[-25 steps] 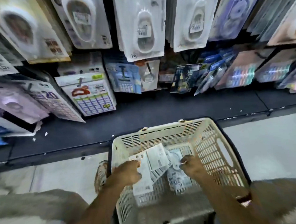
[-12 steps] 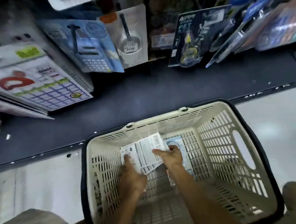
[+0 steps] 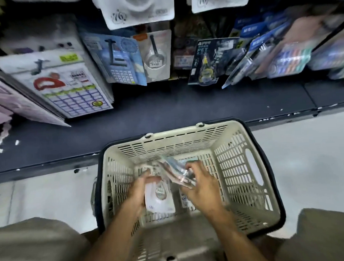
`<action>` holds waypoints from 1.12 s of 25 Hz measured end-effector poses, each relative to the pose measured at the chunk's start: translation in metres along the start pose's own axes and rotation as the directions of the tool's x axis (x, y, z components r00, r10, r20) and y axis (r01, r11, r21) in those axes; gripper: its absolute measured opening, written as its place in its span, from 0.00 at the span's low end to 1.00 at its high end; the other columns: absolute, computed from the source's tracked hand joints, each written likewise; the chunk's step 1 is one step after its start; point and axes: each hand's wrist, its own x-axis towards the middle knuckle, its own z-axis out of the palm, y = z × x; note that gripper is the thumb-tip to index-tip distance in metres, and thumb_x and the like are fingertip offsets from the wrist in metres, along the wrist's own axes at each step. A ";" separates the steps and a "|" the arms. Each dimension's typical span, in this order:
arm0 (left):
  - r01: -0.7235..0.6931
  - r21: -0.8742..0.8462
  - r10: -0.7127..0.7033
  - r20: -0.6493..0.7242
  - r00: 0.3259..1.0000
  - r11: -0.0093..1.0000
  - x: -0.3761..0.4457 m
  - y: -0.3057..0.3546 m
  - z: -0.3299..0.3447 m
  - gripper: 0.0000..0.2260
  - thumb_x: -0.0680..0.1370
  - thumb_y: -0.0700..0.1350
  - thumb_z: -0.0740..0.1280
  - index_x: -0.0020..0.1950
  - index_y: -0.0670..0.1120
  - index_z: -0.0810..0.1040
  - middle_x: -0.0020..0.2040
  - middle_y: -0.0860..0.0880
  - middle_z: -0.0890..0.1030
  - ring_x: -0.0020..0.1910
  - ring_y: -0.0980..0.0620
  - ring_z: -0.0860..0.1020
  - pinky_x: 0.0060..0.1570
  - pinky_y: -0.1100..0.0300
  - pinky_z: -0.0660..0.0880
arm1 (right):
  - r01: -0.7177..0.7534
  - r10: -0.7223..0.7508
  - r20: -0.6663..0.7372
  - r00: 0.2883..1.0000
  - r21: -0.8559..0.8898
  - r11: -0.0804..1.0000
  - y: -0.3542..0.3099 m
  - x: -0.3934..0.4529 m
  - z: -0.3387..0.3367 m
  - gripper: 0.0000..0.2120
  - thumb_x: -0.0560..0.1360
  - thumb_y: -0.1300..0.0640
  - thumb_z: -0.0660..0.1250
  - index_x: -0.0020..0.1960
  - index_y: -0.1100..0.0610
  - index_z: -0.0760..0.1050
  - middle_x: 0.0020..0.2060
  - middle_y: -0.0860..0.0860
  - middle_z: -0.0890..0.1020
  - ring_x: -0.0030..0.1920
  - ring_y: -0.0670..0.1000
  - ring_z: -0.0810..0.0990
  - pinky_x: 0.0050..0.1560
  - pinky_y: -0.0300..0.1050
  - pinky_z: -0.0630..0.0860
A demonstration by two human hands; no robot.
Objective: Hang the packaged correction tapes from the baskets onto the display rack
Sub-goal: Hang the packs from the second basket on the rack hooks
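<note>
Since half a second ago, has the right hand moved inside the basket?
Yes. The right hand has drawn back from the basket's far wall toward the person, gripping a bunch of packets.

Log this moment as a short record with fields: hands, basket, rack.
left hand: inside the basket, gripping a white packaged correction tape
right hand: inside the basket, gripping a fanned bunch of packages
basket: cream plastic, on the floor before the dark shelf
rack: hanging goods include a calculator pack; nothing hung yet from either hand
</note>
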 end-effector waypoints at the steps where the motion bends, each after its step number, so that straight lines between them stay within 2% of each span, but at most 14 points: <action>1: 0.024 -0.101 -0.014 0.103 0.995 0.995 -0.002 0.002 0.000 0.29 0.81 0.66 0.58 0.57 0.43 0.85 0.56 0.37 0.85 0.53 0.37 0.85 0.51 0.43 0.82 | 0.159 -0.146 0.076 0.986 -0.201 0.967 -0.009 -0.013 0.004 0.27 0.68 0.52 0.78 0.61 0.49 0.68 0.57 0.48 0.76 0.49 0.52 0.81 0.42 0.51 0.81; 2: 0.039 -0.171 -0.008 0.179 0.984 0.984 -0.003 0.004 0.001 0.30 0.79 0.68 0.59 0.54 0.45 0.87 0.53 0.39 0.87 0.52 0.38 0.86 0.48 0.44 0.83 | 0.278 -0.236 0.164 0.958 -0.327 0.903 -0.016 -0.024 0.009 0.31 0.66 0.52 0.78 0.62 0.49 0.64 0.59 0.49 0.73 0.52 0.53 0.80 0.42 0.51 0.81; 4: 0.060 -0.157 -0.027 0.201 0.979 0.986 -0.006 0.001 0.001 0.19 0.77 0.59 0.69 0.55 0.45 0.87 0.52 0.40 0.87 0.49 0.41 0.86 0.46 0.48 0.83 | 0.341 -0.238 0.322 0.916 -0.314 0.886 -0.022 -0.035 0.015 0.35 0.66 0.53 0.78 0.64 0.48 0.60 0.63 0.49 0.68 0.58 0.53 0.76 0.46 0.51 0.80; 5: 0.053 -0.100 -0.037 0.158 0.987 0.994 -0.008 -0.003 -0.001 0.16 0.75 0.50 0.73 0.59 0.43 0.85 0.52 0.40 0.87 0.47 0.43 0.86 0.46 0.52 0.83 | 0.289 -0.179 0.435 0.883 -0.202 0.936 -0.021 -0.035 0.013 0.33 0.67 0.52 0.77 0.65 0.47 0.62 0.65 0.47 0.68 0.60 0.51 0.74 0.50 0.50 0.79; 7: 0.012 0.121 -0.020 0.067 0.998 0.993 -0.005 -0.015 -0.005 0.14 0.74 0.41 0.74 0.59 0.41 0.83 0.50 0.42 0.88 0.42 0.48 0.86 0.37 0.62 0.80 | -0.050 -0.036 0.632 0.774 0.118 0.992 -0.015 -0.030 0.005 0.24 0.71 0.47 0.75 0.64 0.47 0.73 0.63 0.43 0.74 0.59 0.48 0.76 0.60 0.49 0.77; 9: -0.015 0.270 0.018 -0.009 1.000 0.963 0.000 -0.022 -0.005 0.12 0.73 0.40 0.75 0.56 0.43 0.84 0.51 0.44 0.87 0.43 0.51 0.85 0.36 0.64 0.76 | -0.300 0.134 0.556 0.820 0.220 0.928 -0.003 -0.016 0.007 0.13 0.75 0.47 0.72 0.57 0.49 0.80 0.56 0.46 0.83 0.55 0.49 0.81 0.60 0.50 0.78; 10: -0.020 0.269 0.032 -0.043 0.999 0.963 0.003 -0.023 -0.004 0.12 0.72 0.41 0.76 0.55 0.43 0.85 0.50 0.45 0.87 0.45 0.50 0.85 0.39 0.62 0.77 | -0.283 0.212 0.456 0.864 0.093 0.955 0.006 -0.002 0.012 0.11 0.77 0.49 0.70 0.58 0.51 0.79 0.55 0.48 0.84 0.54 0.51 0.82 0.58 0.48 0.78; 12: -0.043 0.323 0.082 -0.108 0.991 0.945 0.010 -0.024 -0.002 0.11 0.69 0.43 0.79 0.51 0.44 0.86 0.46 0.48 0.88 0.44 0.49 0.86 0.45 0.58 0.80 | -0.050 0.194 0.364 0.911 -0.371 0.927 0.022 0.026 0.021 0.18 0.79 0.54 0.66 0.68 0.53 0.72 0.62 0.52 0.81 0.61 0.54 0.80 0.60 0.47 0.76; 14: -0.035 0.451 0.110 -0.142 0.984 0.892 0.020 -0.027 -0.003 0.10 0.66 0.44 0.81 0.45 0.46 0.86 0.39 0.54 0.87 0.39 0.54 0.86 0.40 0.63 0.79 | 0.257 0.106 0.490 0.865 -0.614 0.746 0.046 0.056 0.034 0.30 0.77 0.61 0.67 0.77 0.54 0.62 0.73 0.56 0.70 0.72 0.58 0.69 0.70 0.54 0.68; 18: -0.022 0.480 0.080 -0.100 0.992 0.877 0.039 -0.033 -0.013 0.08 0.66 0.45 0.81 0.44 0.49 0.86 0.39 0.57 0.88 0.35 0.61 0.85 0.35 0.68 0.76 | 0.724 -0.086 0.751 0.654 -0.590 0.358 0.088 0.094 0.047 0.39 0.79 0.67 0.65 0.82 0.48 0.49 0.82 0.53 0.49 0.80 0.62 0.52 0.75 0.61 0.59; 21: -0.010 0.506 0.061 -0.084 0.995 0.862 0.045 -0.028 -0.014 0.08 0.68 0.45 0.81 0.43 0.51 0.84 0.38 0.62 0.86 0.34 0.65 0.83 0.30 0.71 0.74 | 0.774 -0.098 0.790 0.605 -0.554 0.308 0.104 0.103 0.037 0.30 0.78 0.61 0.67 0.77 0.55 0.59 0.76 0.56 0.64 0.71 0.62 0.67 0.65 0.56 0.71; 24: -0.008 0.518 0.063 -0.089 0.994 0.855 0.050 -0.023 -0.011 0.08 0.68 0.43 0.80 0.41 0.53 0.84 0.34 0.64 0.85 0.32 0.65 0.83 0.27 0.72 0.73 | 0.748 -0.095 0.782 0.617 -0.543 0.381 0.114 0.102 0.017 0.35 0.73 0.39 0.68 0.71 0.58 0.67 0.67 0.57 0.71 0.66 0.58 0.68 0.68 0.55 0.65; 26: -0.009 0.534 0.066 -0.088 0.994 0.845 0.048 -0.023 -0.008 0.08 0.68 0.43 0.80 0.42 0.52 0.84 0.37 0.61 0.86 0.33 0.63 0.83 0.29 0.70 0.74 | 0.587 0.045 0.790 0.611 -0.491 0.644 0.103 0.094 -0.001 0.41 0.67 0.36 0.72 0.72 0.56 0.65 0.69 0.55 0.69 0.67 0.56 0.68 0.69 0.52 0.66; 28: -0.037 0.565 0.080 -0.053 0.995 0.824 0.043 -0.017 -0.004 0.08 0.67 0.42 0.80 0.42 0.51 0.85 0.41 0.56 0.88 0.36 0.60 0.85 0.35 0.65 0.77 | 0.274 0.223 0.812 0.540 -0.420 0.865 0.075 0.094 -0.031 0.37 0.62 0.40 0.78 0.66 0.54 0.70 0.63 0.51 0.75 0.55 0.49 0.77 0.53 0.43 0.77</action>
